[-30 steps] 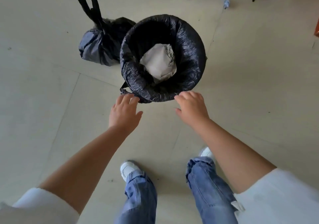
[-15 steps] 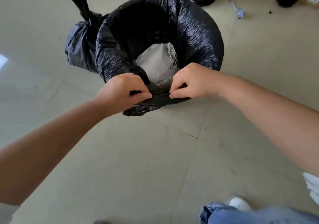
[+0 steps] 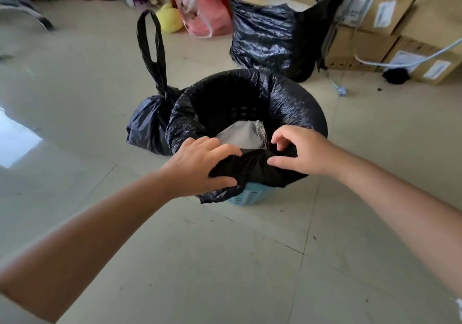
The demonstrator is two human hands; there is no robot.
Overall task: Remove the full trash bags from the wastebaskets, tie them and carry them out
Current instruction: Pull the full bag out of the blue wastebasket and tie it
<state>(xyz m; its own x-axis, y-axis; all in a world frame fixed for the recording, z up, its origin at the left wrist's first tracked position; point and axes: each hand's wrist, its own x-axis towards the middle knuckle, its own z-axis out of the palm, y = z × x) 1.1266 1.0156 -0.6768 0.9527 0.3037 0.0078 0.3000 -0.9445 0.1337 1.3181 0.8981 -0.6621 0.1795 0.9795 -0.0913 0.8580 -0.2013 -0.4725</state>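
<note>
A light-blue wastebasket [image 3: 252,196] stands on the tiled floor, lined with a black trash bag [image 3: 295,103] folded over its rim. Grey and foil-like waste [image 3: 241,136] lies inside. My left hand [image 3: 200,163] grips the bag's near edge, thumb under and fingers over the bunched plastic. My right hand [image 3: 297,150] pinches the same edge just to the right, thumb and fingers curled round the plastic. A tied black trash bag [image 3: 147,121] with a tall loop handle sits against the basket's left side.
A large open black bag [image 3: 272,36] stands behind the basket. Cardboard boxes [image 3: 390,23] with cables are stacked at the back right. A pink plastic bag [image 3: 205,11] and a yellow object [image 3: 170,18] lie at the back. Bare tiles spread in front.
The camera has tilted up, showing the room behind. Both hands have peeled the bag's near edge up, uncovering the blue basket below, and have spread slightly apart.
</note>
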